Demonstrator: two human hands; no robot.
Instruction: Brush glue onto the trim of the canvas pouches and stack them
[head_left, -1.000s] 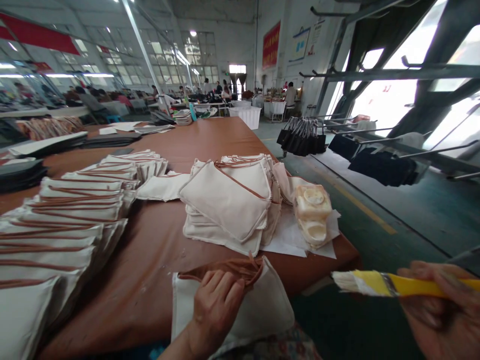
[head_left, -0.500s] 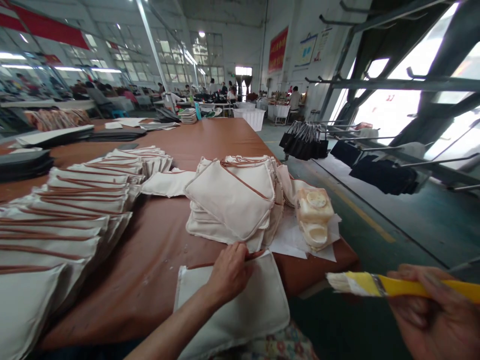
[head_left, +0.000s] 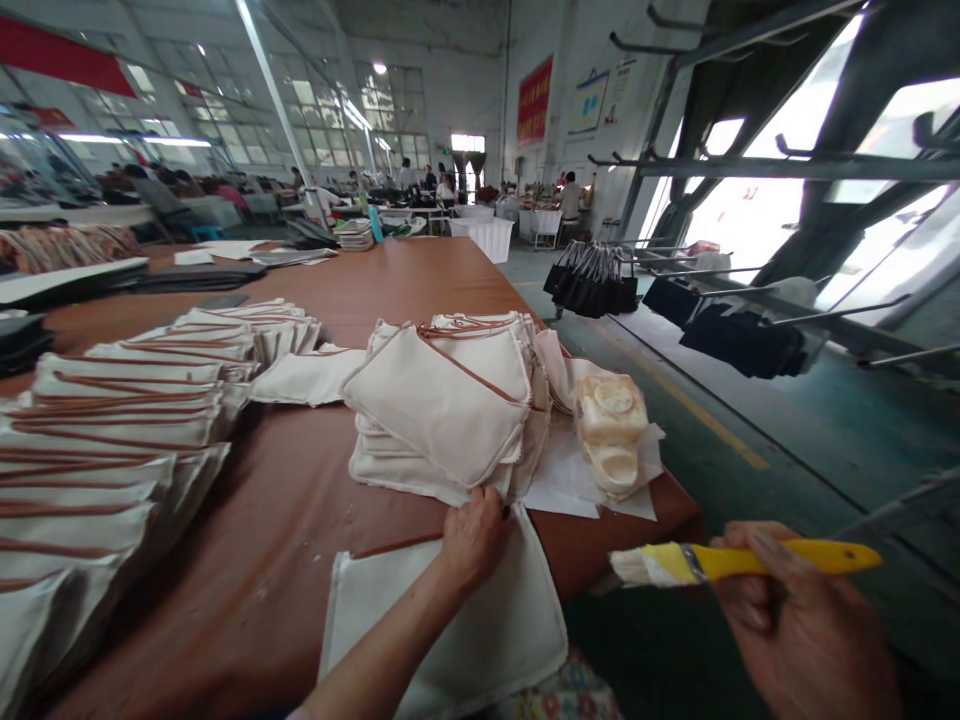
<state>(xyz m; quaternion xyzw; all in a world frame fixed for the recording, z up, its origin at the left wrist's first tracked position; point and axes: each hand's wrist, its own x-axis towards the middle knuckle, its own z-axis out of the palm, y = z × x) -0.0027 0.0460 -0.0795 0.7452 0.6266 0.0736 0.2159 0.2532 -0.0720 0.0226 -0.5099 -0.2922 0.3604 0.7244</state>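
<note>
At the near edge of the brown table (head_left: 292, 570), we have a cream pouch (head_left: 499, 620) lying with its brown-trimmed opening on the far side and its near end over a piece of flowered cloth (head_left: 574, 690). Our left hand (head_left: 474, 538) is at the right part of that opening, fingers bent and bunched; we cannot tell whether they pinch the trim or only press on it. Our forearm crosses over the pouch from below.

Well apart from it, off to the right of the table, our right hand (head_left: 795, 600) is closed around the yellow handle of a paintbrush (head_left: 701, 562). We hold the brush nearly level, its whitish bristles pointing left toward the pouch and touching nothing, the end of the handle sticking out past our fingers.

Just beyond the pouch we see a stack of cream pouches (head_left: 442, 410), the top one turned at an angle to those below. Beside the stack, to its right, a yellowed plastic container (head_left: 611, 430) sits on white paper (head_left: 562, 490) near the table's corner. On our left, a long row of pouches (head_left: 135, 450) lies overlapping, brown edges showing. Past the table's right side, black bags (head_left: 592, 285) hang from a rack, and a white bin (head_left: 491, 240) stands near the table's far end.
</note>
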